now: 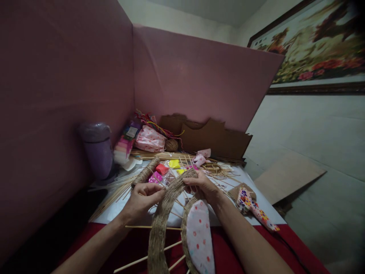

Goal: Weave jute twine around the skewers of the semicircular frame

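Observation:
A half-round frame of thin sticks carries a wide woven twine band (158, 232), curving above my lap. Inside the arc sits a half-disc of white fabric with red dots (199, 238), edged with twine; pale sticks (173, 244) run outward from it through the band. My right hand (203, 185) grips the band's upper end, thumb on top and fingers behind. At the band's outer edge, the fingertips of my left hand (146, 198) are pinched together; what lies between them is hidden. Just beyond my left hand lies a roll of twine (146, 172).
Bright clay packets (162, 168), bundled sticks (114, 196) and a ball of twine (171, 145) lie on the white table covering (107, 217). A purple bin (98, 156) stands left. At right is a flower-patterned glue gun (253, 205) with a cord. Torn cardboard (205, 137) leans behind.

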`<state>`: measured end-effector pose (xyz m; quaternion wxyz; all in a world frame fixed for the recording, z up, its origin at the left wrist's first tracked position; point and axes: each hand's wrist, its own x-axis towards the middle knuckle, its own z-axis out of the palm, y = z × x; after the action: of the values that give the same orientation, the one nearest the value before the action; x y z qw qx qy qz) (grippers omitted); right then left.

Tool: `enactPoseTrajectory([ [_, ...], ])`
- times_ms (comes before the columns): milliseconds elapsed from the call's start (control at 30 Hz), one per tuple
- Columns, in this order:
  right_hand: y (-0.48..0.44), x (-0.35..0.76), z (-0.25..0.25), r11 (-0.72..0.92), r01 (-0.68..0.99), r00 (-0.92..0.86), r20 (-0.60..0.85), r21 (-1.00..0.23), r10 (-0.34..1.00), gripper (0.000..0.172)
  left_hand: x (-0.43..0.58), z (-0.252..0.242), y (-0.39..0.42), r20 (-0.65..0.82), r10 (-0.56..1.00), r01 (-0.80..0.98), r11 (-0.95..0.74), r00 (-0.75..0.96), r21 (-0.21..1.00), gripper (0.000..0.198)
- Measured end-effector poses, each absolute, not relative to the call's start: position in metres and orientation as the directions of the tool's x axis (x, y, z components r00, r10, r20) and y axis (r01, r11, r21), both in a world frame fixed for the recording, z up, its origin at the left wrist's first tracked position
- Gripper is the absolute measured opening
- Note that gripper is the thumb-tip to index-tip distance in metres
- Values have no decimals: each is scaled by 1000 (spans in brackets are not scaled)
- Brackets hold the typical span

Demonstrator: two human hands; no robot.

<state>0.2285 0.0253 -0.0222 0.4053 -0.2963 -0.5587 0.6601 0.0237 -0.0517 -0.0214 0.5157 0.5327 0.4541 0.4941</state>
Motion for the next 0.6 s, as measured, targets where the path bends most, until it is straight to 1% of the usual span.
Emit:
enactPoseTrajectory([
  [133,24,227,-21,-45,-220,-471,66,-974,880,25,23,-20,-53,37,987,-34,-32,155,999,26],
  [300,23,226,-19,-49,-234,-463,67,-971,884,27,27,-23,-54,-64,952,-162,116,299,980,29],
  [367,22,225,-17,-54,-231,-465,61,-972,883,28,27,-26,-53,-55,960,-158,102,275,982,28],
  [467,20,224,-13,-61,-225,-473,54,-972,879,28,27,-27,-52,-14,983,-81,30,184,996,25],
  [600,20,224,-14,-34,-191,-468,61,-981,881,25,28,-25,-52,25,993,3,-26,113,1000,23],
])
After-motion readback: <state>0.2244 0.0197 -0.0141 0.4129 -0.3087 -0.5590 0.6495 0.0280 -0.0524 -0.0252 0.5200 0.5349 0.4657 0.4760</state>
